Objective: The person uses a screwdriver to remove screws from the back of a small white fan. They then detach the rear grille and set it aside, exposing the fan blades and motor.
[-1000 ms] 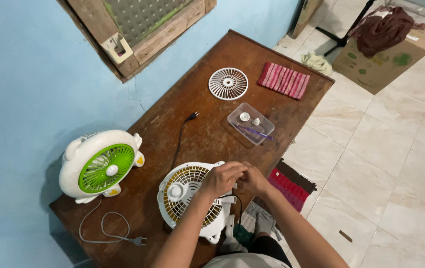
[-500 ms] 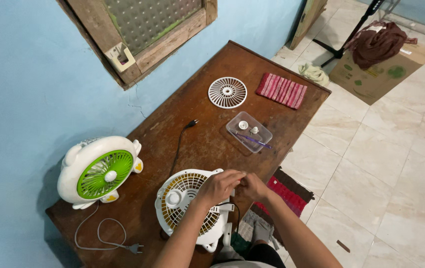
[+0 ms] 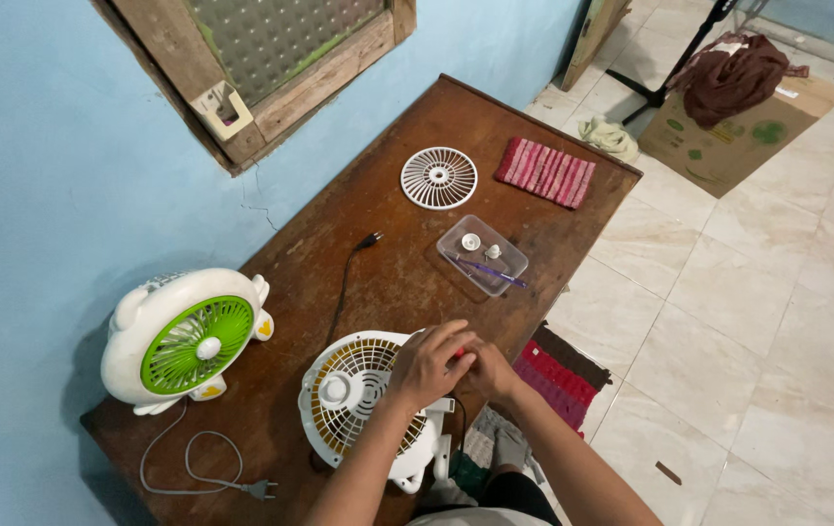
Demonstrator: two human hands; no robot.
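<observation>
With both our left hand (image 3: pixel 428 362) and right hand (image 3: pixel 488 371) closing their fingers on something small and red at the white-and-yellow plastic fan's (image 3: pixel 363 401) edge, we could drop it off the brown wooden desk (image 3: pixel 407 253).

Scene on a brown wooden table (image 3: pixel 407 263). At 9 o'clock stands a white rounded fan with a green grille (image 3: pixel 183 336); its grey cord and plug (image 3: pixel 198 468) lie coiled at 7 o'clock. At 12 o'clock lies a detached white round plastic grille (image 3: pixel 439 177), with a folded pink-and-red striped cloth (image 3: pixel 545 172) at 1 o'clock. Near centre sits a clear plastic tray (image 3: pixel 483 255) holding small white parts and a purple pen. A brown cardboard box (image 3: pixel 743 131) with a dark red garment on it occupies the tiled floor at 2 o'clock.
</observation>
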